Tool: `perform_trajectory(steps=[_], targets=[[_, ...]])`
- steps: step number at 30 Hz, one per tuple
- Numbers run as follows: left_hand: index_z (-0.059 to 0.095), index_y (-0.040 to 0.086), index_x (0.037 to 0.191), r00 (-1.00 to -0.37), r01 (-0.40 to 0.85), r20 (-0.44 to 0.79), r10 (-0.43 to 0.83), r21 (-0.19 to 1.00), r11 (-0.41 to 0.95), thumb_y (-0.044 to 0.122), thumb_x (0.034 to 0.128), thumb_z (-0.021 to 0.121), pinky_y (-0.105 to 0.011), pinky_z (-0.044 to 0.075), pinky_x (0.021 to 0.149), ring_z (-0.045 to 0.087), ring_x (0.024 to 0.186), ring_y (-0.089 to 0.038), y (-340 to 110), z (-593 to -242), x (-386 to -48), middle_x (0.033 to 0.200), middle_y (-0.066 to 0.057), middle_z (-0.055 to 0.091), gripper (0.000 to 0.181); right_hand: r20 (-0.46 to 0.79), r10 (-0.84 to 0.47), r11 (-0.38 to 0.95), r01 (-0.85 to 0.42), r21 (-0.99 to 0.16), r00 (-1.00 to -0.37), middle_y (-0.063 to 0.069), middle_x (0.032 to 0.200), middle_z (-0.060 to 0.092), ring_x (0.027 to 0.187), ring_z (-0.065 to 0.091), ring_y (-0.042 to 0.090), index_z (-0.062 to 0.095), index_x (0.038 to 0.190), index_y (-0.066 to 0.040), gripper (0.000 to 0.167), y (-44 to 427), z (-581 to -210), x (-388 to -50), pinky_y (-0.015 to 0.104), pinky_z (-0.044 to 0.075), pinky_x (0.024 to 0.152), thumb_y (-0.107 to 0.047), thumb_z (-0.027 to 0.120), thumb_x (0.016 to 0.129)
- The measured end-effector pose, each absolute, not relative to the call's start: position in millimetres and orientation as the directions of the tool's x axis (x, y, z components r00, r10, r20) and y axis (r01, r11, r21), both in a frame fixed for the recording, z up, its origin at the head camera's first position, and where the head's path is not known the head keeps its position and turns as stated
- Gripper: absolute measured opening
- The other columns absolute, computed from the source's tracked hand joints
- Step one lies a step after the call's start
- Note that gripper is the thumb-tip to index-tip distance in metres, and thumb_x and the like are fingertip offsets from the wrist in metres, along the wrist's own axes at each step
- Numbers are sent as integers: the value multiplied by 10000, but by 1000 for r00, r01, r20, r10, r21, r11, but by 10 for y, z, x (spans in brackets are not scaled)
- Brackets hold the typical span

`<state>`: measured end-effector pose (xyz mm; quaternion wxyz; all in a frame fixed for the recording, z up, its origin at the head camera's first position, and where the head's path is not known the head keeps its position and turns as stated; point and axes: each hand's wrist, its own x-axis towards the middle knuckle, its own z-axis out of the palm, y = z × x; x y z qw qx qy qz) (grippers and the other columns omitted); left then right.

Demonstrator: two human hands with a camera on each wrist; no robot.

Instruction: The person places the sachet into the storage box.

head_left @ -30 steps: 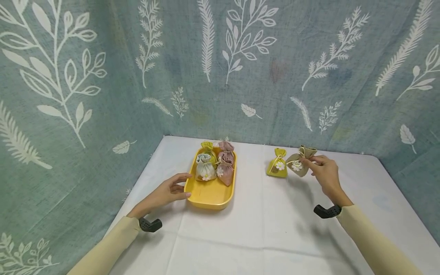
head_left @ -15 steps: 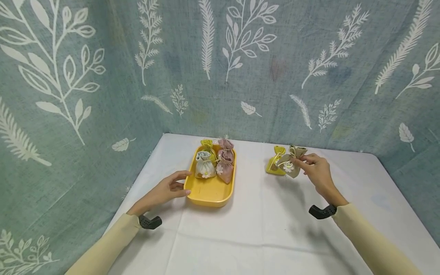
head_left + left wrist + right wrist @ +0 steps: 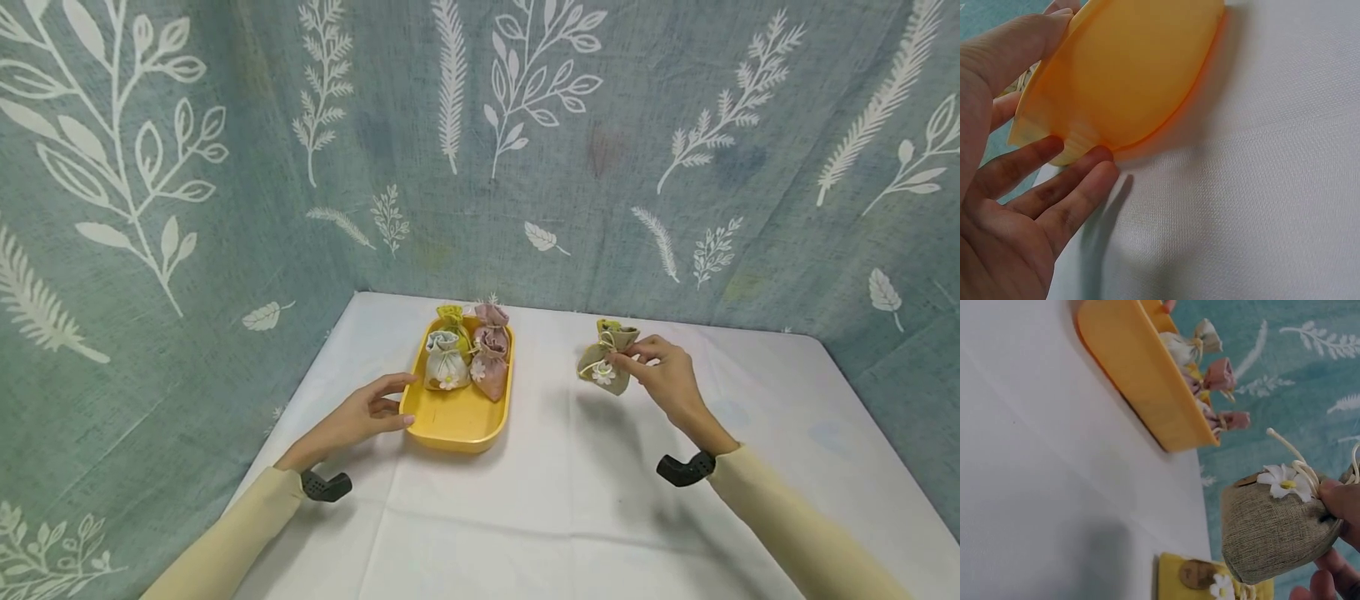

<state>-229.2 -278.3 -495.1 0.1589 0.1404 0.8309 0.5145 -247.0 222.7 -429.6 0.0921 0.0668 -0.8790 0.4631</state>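
My right hand [image 3: 667, 379] pinches a beige drawstring pouch [image 3: 596, 360] by its tied neck, with the pouch held above the table. A white flower and a cord decorate its front in the right wrist view. Close behind it stands a yellow pouch [image 3: 607, 324], mostly hidden in the head view. My left hand [image 3: 360, 417] holds the near left side of a yellow tray [image 3: 450, 425], thumb at the rim and fingers against the outer wall. At the tray's far end sit a pale pouch [image 3: 444, 367], a yellow-green pouch [image 3: 452, 315] and two pink pouches [image 3: 491, 375].
A white cloth [image 3: 480, 533] covers the table. Behind it and along the left hangs a blue-green curtain [image 3: 420, 225] with white leaf prints. Black bands with camera mounts [image 3: 686, 468] sit on both wrists.
My right hand has carried the beige pouch leftward, from beside the yellow pouch to in front of it. The left hand and the tray stay in place.
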Motion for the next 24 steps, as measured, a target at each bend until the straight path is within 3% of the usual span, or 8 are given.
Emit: perform_trajectory(steps=[14,24], targets=[[436,315,1541,-910,67,-124,397,899,433,424,891,815,-481,498,1043,589,1261,-289,-2793,-4935,-2297,1535,-101,462,760,242,-115,543,-265,-797,-963,37,965,631,874,543,220,815,954,-128,291,1962,-4295,-2472,364,458,685,-414,805,905],[442,303,1540,-909,65,-129,397,895,441,429,888,817,-482,494,1048,573,1276,-297,-2789,-4927,-2304,1533,-94,465,763,248,-170,474,-300,-828,-954,40,897,601,827,497,236,812,853,-162,257,1626,-4277,-2499,373,410,671,-418,828,881]])
